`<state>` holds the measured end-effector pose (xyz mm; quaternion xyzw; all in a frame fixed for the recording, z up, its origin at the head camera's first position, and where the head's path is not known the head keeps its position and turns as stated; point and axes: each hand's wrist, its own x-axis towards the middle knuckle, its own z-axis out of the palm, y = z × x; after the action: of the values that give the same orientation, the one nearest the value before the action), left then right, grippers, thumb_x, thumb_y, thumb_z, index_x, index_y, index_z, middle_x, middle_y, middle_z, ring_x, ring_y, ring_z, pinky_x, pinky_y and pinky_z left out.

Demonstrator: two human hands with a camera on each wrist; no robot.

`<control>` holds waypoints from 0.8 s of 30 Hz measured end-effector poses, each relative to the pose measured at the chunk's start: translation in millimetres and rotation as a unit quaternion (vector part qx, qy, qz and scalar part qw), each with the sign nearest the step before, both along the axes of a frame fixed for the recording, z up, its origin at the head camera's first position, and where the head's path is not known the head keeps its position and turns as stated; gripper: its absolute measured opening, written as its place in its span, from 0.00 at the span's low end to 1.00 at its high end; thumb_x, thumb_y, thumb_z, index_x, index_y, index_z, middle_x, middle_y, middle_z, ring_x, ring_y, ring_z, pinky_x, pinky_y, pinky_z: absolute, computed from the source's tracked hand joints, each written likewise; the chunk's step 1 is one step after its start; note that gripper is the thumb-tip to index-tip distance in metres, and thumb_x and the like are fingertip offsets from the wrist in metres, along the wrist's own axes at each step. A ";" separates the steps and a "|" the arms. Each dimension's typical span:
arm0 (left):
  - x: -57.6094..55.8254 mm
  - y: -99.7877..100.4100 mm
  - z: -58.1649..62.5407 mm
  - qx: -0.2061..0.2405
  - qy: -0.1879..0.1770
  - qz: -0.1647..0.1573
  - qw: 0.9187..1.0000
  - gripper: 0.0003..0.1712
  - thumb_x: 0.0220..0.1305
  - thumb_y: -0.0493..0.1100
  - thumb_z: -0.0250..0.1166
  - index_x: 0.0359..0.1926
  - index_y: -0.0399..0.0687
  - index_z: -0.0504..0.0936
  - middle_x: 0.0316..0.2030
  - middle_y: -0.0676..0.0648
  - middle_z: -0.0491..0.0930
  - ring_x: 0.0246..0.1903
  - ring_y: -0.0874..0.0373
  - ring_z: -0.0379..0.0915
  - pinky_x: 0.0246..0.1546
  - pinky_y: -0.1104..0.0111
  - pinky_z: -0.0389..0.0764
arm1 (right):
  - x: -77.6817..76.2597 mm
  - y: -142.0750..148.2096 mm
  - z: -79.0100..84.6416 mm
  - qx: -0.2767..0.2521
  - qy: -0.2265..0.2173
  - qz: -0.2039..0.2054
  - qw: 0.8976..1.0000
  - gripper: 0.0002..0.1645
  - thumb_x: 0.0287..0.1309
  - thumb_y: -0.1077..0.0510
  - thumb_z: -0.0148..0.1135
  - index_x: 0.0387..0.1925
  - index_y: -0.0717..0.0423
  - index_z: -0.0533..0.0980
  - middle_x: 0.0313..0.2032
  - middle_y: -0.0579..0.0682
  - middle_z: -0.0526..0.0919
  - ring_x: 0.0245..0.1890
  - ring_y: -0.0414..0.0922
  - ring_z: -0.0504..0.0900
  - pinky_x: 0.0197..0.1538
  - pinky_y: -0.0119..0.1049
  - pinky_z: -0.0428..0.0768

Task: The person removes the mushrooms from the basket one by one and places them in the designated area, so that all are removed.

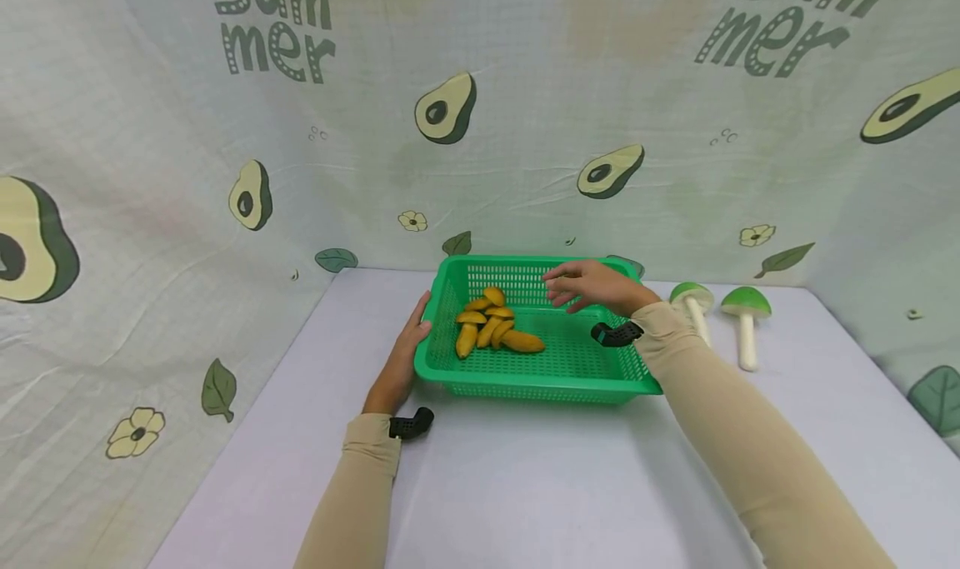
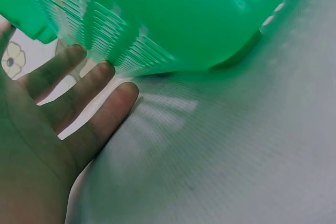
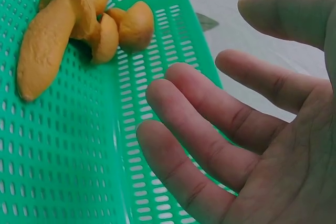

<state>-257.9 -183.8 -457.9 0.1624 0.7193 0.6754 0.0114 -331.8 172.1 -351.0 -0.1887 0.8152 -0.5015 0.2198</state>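
Note:
A green plastic basket [image 1: 540, 383] with slotted sides stands on the table. Several yellow-brown toy mushrooms [image 1: 522, 341] lie heaped in its left part; the right wrist view shows one thick mushroom [image 3: 46, 45] close up. My left hand [image 1: 405, 344] rests along the basket's left side, and its extended fingers [image 2: 121, 100] touch or nearly touch the slotted wall. Over the right part of the basket hovers my right hand [image 1: 592, 286], fingers spread and loosely bent, holding nothing. The thumb stands apart from the other fingers in the right wrist view.
Two green-capped toy mushrooms with white stems, a left one [image 1: 697, 306] and a right one [image 1: 747, 327], lie on the table right of the basket, beside my right forearm. A patterned cloth [image 1: 525, 136] hangs behind the white table [image 1: 525, 486].

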 end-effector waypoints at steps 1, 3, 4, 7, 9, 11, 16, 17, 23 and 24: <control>-0.5 -0.3 0.1 -0.001 -0.001 -0.001 1.000 0.34 0.77 0.61 0.43 0.79 0.76 0.46 0.77 0.66 0.44 0.76 0.64 0.34 0.73 0.48 0.37 | -0.1 -2.3 -0.5 0.000 -0.002 0.002 1.000 0.31 0.74 0.49 0.56 0.70 0.62 0.67 0.60 0.66 0.76 0.58 0.63 0.77 0.57 0.60 0.76; -1.1 -0.9 0.5 -0.003 0.000 -0.005 1.000 0.34 0.77 0.61 0.42 0.79 0.75 0.45 0.77 0.66 0.43 0.76 0.63 0.33 0.73 0.48 0.36 | 0.1 -6.8 -1.7 0.003 -0.003 0.010 1.000 0.31 0.73 0.50 0.57 0.70 0.61 0.67 0.61 0.65 0.76 0.58 0.62 0.78 0.57 0.59 0.76; -1.2 -1.0 0.7 -0.003 -0.003 -0.005 1.000 0.34 0.77 0.61 0.42 0.79 0.75 0.45 0.77 0.66 0.43 0.76 0.63 0.33 0.73 0.48 0.36 | 0.2 -8.8 -2.4 0.008 -0.003 0.015 1.000 0.31 0.72 0.50 0.58 0.70 0.61 0.68 0.61 0.64 0.76 0.58 0.61 0.78 0.57 0.59 0.76; -0.4 -1.6 1.5 -0.002 -0.010 -0.009 1.000 0.35 0.77 0.61 0.43 0.80 0.74 0.44 0.77 0.67 0.43 0.75 0.64 0.32 0.73 0.48 0.35 | 0.9 -14.4 -4.6 0.016 -0.009 0.026 1.000 0.32 0.70 0.50 0.61 0.69 0.59 0.69 0.62 0.64 0.75 0.58 0.60 0.78 0.57 0.57 0.77; 0.3 -1.9 2.2 0.001 -0.015 -0.013 1.000 0.35 0.76 0.62 0.43 0.79 0.76 0.44 0.76 0.67 0.42 0.75 0.64 0.32 0.73 0.48 0.34 | 0.8 -17.6 -7.1 0.022 -0.006 0.039 0.999 0.32 0.70 0.50 0.61 0.69 0.59 0.69 0.62 0.65 0.75 0.59 0.61 0.77 0.56 0.56 0.78; 0.6 -1.9 2.6 0.005 -0.021 -0.017 1.000 0.35 0.76 0.61 0.43 0.79 0.77 0.44 0.76 0.67 0.42 0.75 0.64 0.31 0.73 0.48 0.34 | 0.8 -20.9 -9.7 0.027 -0.008 0.049 0.998 0.32 0.70 0.50 0.61 0.69 0.59 0.69 0.62 0.65 0.75 0.59 0.62 0.76 0.57 0.56 0.77; 0.3 -2.2 2.6 0.013 -0.030 -0.029 0.999 0.34 0.77 0.61 0.43 0.79 0.79 0.43 0.77 0.67 0.41 0.75 0.64 0.30 0.73 0.48 0.33 | 2.2 -27.6 -14.2 0.046 -0.006 0.073 0.996 0.34 0.69 0.52 0.62 0.70 0.62 0.67 0.62 0.64 0.75 0.59 0.63 0.76 0.58 0.57 0.76; 0.4 -2.3 2.6 0.015 -0.031 -0.030 0.999 0.34 0.77 0.61 0.43 0.79 0.79 0.43 0.77 0.67 0.40 0.75 0.64 0.30 0.73 0.48 0.33 | 2.5 -28.3 -15.1 0.050 -0.005 0.075 0.996 0.34 0.69 0.52 0.62 0.70 0.62 0.68 0.62 0.63 0.76 0.58 0.62 0.76 0.57 0.57 0.77; 2.6 -3.2 3.9 0.021 -0.035 -0.033 0.999 0.34 0.77 0.61 0.44 0.78 0.80 0.44 0.76 0.69 0.42 0.75 0.65 0.31 0.73 0.49 0.34 | 4.1 -30.4 -19.2 0.061 -0.007 0.077 0.995 0.31 0.68 0.53 0.64 0.68 0.60 0.71 0.61 0.60 0.77 0.57 0.61 0.77 0.55 0.54 0.79; 2.9 -3.2 4.4 0.020 -0.036 -0.033 0.999 0.34 0.77 0.61 0.44 0.78 0.81 0.44 0.76 0.70 0.42 0.75 0.66 0.31 0.73 0.50 0.34 | 4.5 -30.7 -19.2 0.061 -0.006 0.079 0.995 0.31 0.68 0.53 0.64 0.68 0.61 0.71 0.61 0.60 0.77 0.57 0.61 0.78 0.55 0.54 0.79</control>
<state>-255.0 -187.0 -453.5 0.1617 0.6987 0.6946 0.0566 -327.3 141.4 -370.2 -0.2358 0.8252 -0.4332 0.2753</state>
